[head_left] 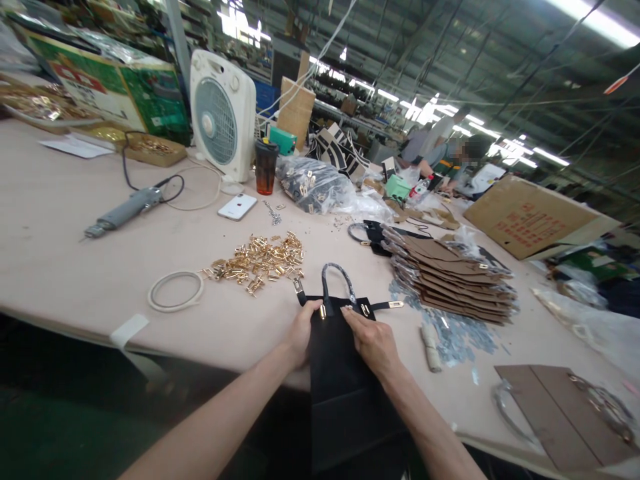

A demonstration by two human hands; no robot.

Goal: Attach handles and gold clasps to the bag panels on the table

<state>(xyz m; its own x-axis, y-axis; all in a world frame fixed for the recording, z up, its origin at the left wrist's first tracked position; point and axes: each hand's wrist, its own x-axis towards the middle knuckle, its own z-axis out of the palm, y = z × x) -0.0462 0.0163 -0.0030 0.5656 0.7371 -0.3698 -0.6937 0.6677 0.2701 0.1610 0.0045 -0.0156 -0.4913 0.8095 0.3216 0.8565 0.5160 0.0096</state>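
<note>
A black handbag panel [340,373] hangs over the table's front edge, its top lying on the tabletop. Its wrapped loop handle [339,269] points away from me, and narrow straps with gold plates stick out at both sides. My left hand [301,331] grips the panel's left edge, thumb beside a gold clasp [323,311]. On the right part of the panel lies my right hand [373,337], fingers bent and fingertips near the handle's base; whether it pinches anything is hidden. A heap of gold hardware pieces [265,259] is spread beyond my left hand.
A tape roll [176,291], electric screwdriver [123,213], phone [237,207], tumbler [266,167] and fan [223,113] stand or lie left. Brown bag panels [450,277] are stacked right, near a small roll [431,348] and another brown panel [565,413]. A person [445,160] works farther back.
</note>
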